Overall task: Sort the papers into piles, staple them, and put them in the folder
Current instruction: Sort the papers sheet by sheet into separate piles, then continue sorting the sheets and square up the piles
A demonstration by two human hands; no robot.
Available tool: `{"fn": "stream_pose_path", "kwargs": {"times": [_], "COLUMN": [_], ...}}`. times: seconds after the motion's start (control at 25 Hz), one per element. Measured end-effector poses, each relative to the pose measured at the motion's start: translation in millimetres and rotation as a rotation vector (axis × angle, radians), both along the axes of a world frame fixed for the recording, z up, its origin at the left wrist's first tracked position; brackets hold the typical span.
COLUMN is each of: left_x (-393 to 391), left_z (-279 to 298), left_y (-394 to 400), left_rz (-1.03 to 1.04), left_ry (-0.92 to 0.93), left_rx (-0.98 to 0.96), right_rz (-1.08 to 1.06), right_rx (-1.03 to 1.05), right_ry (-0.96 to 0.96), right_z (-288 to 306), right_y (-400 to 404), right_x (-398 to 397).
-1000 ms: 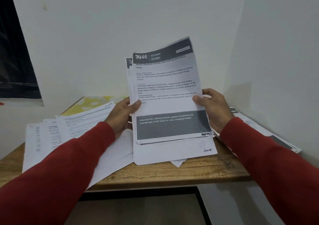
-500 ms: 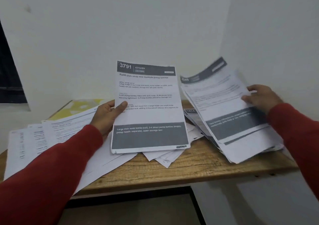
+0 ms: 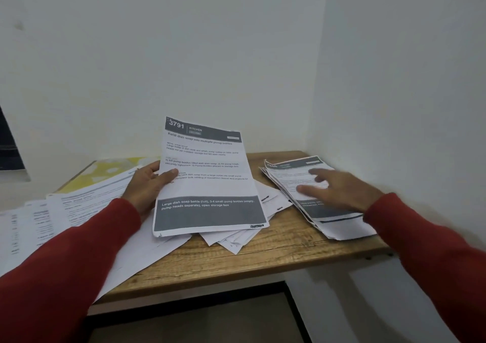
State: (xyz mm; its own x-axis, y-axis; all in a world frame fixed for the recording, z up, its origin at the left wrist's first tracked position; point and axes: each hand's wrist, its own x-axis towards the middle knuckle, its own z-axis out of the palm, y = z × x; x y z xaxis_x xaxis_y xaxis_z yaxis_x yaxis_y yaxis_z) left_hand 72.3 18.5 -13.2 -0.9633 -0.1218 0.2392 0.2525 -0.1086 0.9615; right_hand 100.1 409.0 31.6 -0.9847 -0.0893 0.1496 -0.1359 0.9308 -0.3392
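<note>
At desk centre, left hand point(image 3: 147, 185): grips the left edge of a sheet headed "3791 KITCHEN" point(image 3: 207, 179), thumb on the printed face, fingers hidden behind; the sheet is tilted up, its lower edge over loose papers.
Right hand point(image 3: 339, 188): motion-blurred, fingers spread and fairly straight, holding nothing, over the right pile point(image 3: 331, 219); contact with the top sheet cannot be told.
Right pile: lies in the desk corner by the wall, partly covered by the hand; heading too blurred to read.
Loose papers point(image 3: 236, 240): fanned under the held sheet, mostly hidden.
Left papers point(image 3: 79, 206): overlapping sheets, cut off at the frame edge, print illegible.
Yellow folder point(image 3: 105, 170): behind the left papers, largely covered.
Wooden desk point(image 3: 263, 261): front edge visible.
Sleeves: red, both cut off by the frame.
</note>
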Motion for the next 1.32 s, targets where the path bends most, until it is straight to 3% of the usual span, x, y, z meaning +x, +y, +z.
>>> {"fn": "stream_pose_path", "kwargs": {"times": [0.12, 0.32, 0.4, 0.52, 0.6, 0.8, 0.84, 0.96, 1.04, 1.24, 1.32], "left_x": [2.8, 3.9, 5.8, 8.7, 5.5, -2.1, -2.5, 4.6, 14.3, 32.2, 46.9], "left_z": [6.5, 37.8, 45.1, 44.2, 40.9, 25.7, 23.7, 33.4, 40.6, 41.9, 38.2], "left_y": [5.5, 18.1, 28.8, 59.2, 90.8, 199.7, 215.0, 218.0, 202.2, 141.4, 106.5], "left_rz": [0.015, 0.001, -0.018, -0.036, -0.036, -0.244, -0.255, -0.114, -0.065, 0.134, 0.213], "left_ry": [0.005, -0.054, -0.095, -0.148, -0.169, -0.379, -0.417, -0.281, -0.164, 0.292, 0.285], "left_rx": [-0.025, -0.112, -0.154, -0.234, -0.269, -0.147, -0.212, -0.762, -0.953, -1.045, -1.092], "right_rz": [-0.050, -0.111, -0.159, -0.233, -0.231, -0.227, -0.216, -0.153, -0.118, -0.029, 0.018], "right_rx": [0.354, 0.478, 0.411, 0.105, 0.008, 0.135, 0.172, 0.260, 0.306, 0.306, 0.342], "right_ry": [-0.086, 0.081, 0.164, 0.306, 0.422, 0.415, 0.394, 0.313, 0.276, 0.310, 0.255], "right_z": [-24.7, -26.0, -16.3, 0.5, 7.3, 5.8, 2.7, -8.6, -15.8, -33.5, -47.9], "right_y": [-19.5, -35.0, -24.1, 9.0, 26.2, 16.0, 10.7, -2.9, -9.9, -39.6, -55.9], "right_x": [33.9, 40.5, 36.1, 30.9, 34.2, 50.6, 52.1, 54.1, 55.8, 68.7, 72.4]}}
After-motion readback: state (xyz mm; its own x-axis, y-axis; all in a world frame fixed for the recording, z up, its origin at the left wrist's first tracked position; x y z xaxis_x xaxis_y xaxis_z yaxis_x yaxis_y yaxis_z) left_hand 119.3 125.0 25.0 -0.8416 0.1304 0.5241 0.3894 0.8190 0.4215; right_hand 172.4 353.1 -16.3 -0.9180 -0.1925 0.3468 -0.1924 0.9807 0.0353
